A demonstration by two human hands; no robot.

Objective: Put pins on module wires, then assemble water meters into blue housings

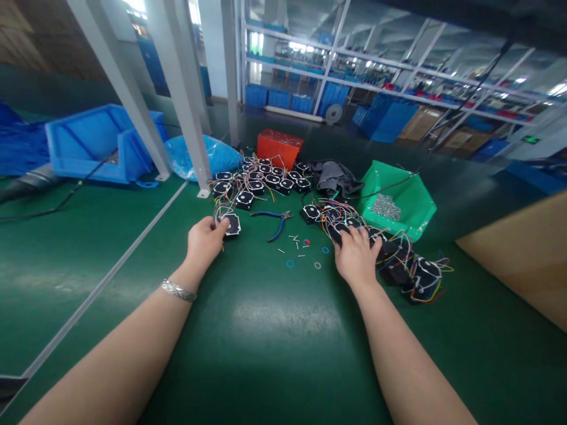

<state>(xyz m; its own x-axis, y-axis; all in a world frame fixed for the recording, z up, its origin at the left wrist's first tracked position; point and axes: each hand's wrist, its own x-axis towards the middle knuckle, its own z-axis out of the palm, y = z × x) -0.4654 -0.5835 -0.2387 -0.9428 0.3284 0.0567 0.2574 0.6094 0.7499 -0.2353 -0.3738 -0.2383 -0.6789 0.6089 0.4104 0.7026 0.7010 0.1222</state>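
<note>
Two hands lie on a green table (274, 330). Left hand (204, 241) grasps a black motor (233, 225); right hand (355, 255) covers a wired motor pile (416, 273), grip unclear.

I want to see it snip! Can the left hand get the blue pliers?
Probably yes, once freed. The pliers lie in the open on the green table just beside the left hand, with nothing between. But that hand is gripping a black motor.
</note>
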